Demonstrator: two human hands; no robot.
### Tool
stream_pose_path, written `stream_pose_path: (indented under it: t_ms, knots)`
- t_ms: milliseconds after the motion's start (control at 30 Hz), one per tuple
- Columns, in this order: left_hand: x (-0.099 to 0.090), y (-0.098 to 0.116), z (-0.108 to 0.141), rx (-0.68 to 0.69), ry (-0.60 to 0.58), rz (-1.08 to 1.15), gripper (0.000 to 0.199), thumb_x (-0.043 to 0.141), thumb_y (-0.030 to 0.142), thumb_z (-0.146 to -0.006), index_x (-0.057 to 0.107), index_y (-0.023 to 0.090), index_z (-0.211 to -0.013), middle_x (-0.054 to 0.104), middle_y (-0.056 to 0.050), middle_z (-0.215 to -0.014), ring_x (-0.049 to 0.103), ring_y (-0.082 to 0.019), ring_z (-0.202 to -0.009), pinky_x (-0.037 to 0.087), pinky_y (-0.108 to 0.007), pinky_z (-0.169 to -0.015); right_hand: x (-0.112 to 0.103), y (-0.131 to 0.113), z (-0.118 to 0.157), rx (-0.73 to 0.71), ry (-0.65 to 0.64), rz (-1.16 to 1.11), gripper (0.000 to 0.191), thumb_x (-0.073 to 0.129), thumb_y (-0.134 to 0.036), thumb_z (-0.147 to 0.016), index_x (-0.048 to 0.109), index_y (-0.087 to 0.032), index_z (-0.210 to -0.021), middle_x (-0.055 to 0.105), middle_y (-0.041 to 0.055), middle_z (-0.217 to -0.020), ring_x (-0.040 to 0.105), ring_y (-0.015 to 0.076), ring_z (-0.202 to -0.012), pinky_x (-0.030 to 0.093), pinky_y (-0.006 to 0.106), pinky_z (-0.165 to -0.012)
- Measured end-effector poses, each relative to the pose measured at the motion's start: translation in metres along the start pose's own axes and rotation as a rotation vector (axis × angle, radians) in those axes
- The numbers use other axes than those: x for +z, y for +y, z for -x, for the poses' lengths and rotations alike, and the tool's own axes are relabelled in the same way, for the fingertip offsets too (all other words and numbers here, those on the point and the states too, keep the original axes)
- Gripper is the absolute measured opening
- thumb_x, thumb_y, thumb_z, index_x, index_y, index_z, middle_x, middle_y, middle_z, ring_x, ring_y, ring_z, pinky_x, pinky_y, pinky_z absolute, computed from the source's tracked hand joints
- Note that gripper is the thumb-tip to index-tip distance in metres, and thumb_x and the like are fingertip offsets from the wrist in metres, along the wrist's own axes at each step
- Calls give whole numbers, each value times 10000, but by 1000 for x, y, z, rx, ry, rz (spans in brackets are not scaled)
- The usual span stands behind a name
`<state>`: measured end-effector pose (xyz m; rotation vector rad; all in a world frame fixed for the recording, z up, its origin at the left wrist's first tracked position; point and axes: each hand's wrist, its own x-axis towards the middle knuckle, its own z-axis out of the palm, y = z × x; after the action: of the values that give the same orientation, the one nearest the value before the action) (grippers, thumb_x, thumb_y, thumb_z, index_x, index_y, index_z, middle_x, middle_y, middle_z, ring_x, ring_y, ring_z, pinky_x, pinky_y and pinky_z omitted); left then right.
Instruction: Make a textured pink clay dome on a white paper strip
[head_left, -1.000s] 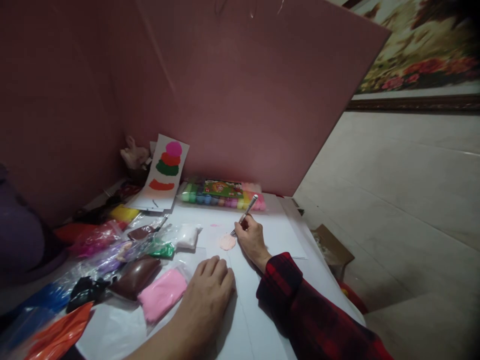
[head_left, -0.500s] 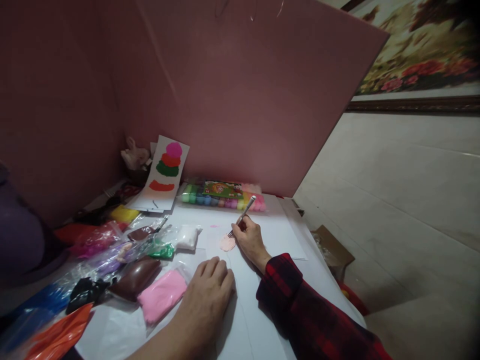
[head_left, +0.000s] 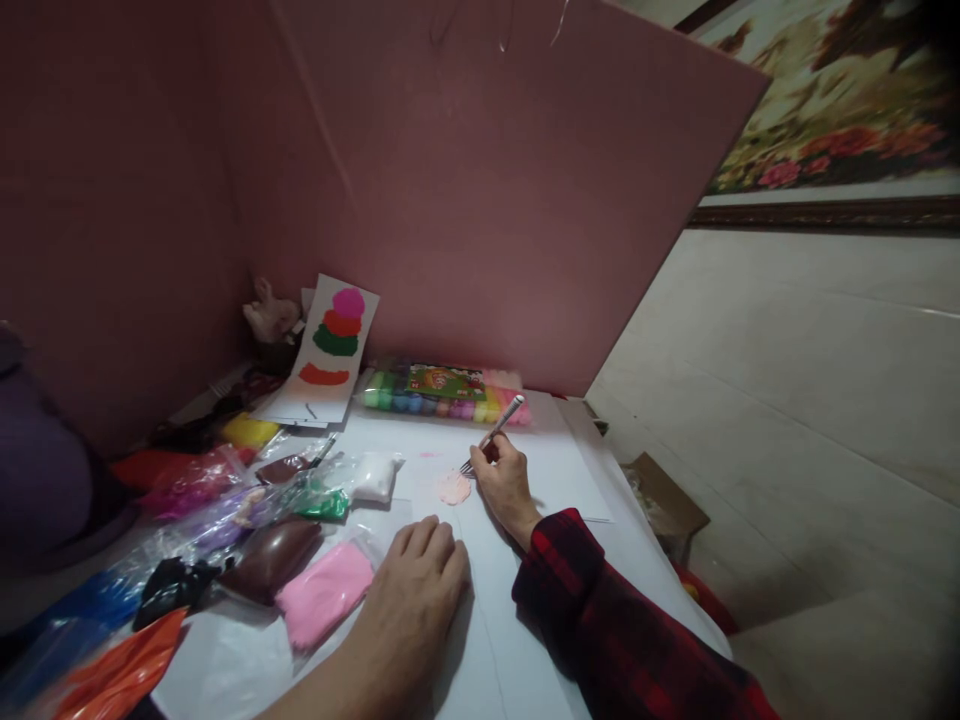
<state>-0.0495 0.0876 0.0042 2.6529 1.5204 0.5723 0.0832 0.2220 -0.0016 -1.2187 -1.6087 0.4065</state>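
Between the fingers of my right hand (head_left: 506, 485) is a fork (head_left: 504, 424), its handle slanting up to the right. The tines point down at the right upper edge of a flat peach clay disc (head_left: 454, 488); whether they touch it I cannot tell. That disc lies on white paper (head_left: 555, 465) and has a roughened surface. My left hand (head_left: 424, 575) rests palm down on the sheet below the disc, fingers stretched out, holding nothing. Just left of it lies a bag of pink clay (head_left: 326, 592).
Bags of clay crowd the left side, among them brown (head_left: 274, 560), white (head_left: 375, 478), green (head_left: 322, 500) and orange (head_left: 124, 665). A pack of coloured clay (head_left: 446, 392) lies at the back. Beside it leans a card with coloured shapes (head_left: 330, 345) before a pink panel (head_left: 465, 220).
My right hand and the fork have shifted slightly right, the tines moving from over the disc toward its edge. My left hand stays in place.
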Motion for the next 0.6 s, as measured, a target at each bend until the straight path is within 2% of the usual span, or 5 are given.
stream_pose_path:
  t_ms: [167,367,600]
  knots:
    - [2,0,0,1,9,-10,197,500,154,-792,592,178,-965,587,-115,-985,492,-279,-956,405,-440,-833,1,0,0,-3,-41,-11,149,534,-275,-761,479,-206,-641,508,-39,-548,475,120,-500,375,246,-556]
    - [0,0,0,-3,5,24,185,517,153,-785,596,181,-950,592,-113,-981,500,-279,-951,404,-446,-842,-2,3,-2,103,32,-48,150,509,-320,-789,470,-207,-700,536,-16,-608,522,139,-555,423,260,-562]
    - [3,-2,2,-14,66,98,171,485,115,-808,604,173,-916,591,-117,-1016,518,-266,-940,437,-434,-824,-23,-3,-19,253,-58,-146,156,474,-344,-808,430,-213,-735,521,-40,-589,494,104,-422,392,198,-358]
